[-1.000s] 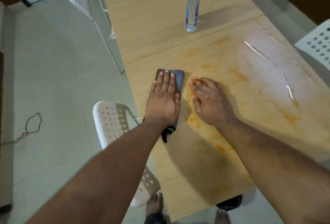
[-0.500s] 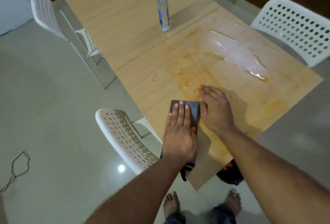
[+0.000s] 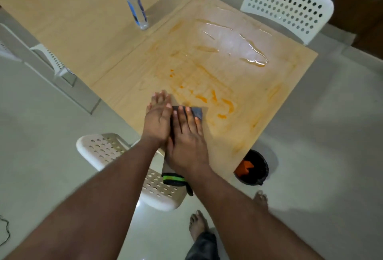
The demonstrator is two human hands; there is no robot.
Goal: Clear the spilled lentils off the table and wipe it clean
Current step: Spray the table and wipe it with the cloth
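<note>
A dark grey cloth (image 3: 197, 112) with a green stripe lies at the near edge of the light wooden table (image 3: 269, 98), one end hanging off the edge. My right hand (image 3: 186, 137) presses flat on the cloth with straight fingers. My left hand (image 3: 158, 118) lies flat on the table just left of it, touching the right hand. Orange lentil smears (image 3: 207, 99) streak the table beyond the cloth. A wet puddle (image 3: 234, 44) shines at the far right of the table.
A clear plastic bottle (image 3: 136, 10) stands at the back of the table. A black bucket (image 3: 251, 168) with something orange in it sits on the floor at the table's near corner. White perforated chairs stand near left (image 3: 107, 149), far right (image 3: 288, 6) and far left (image 3: 53, 60).
My right hand has moved onto the cloth, and my left hand has slid off it to the left. The view has shifted, showing more of the table's right side.
</note>
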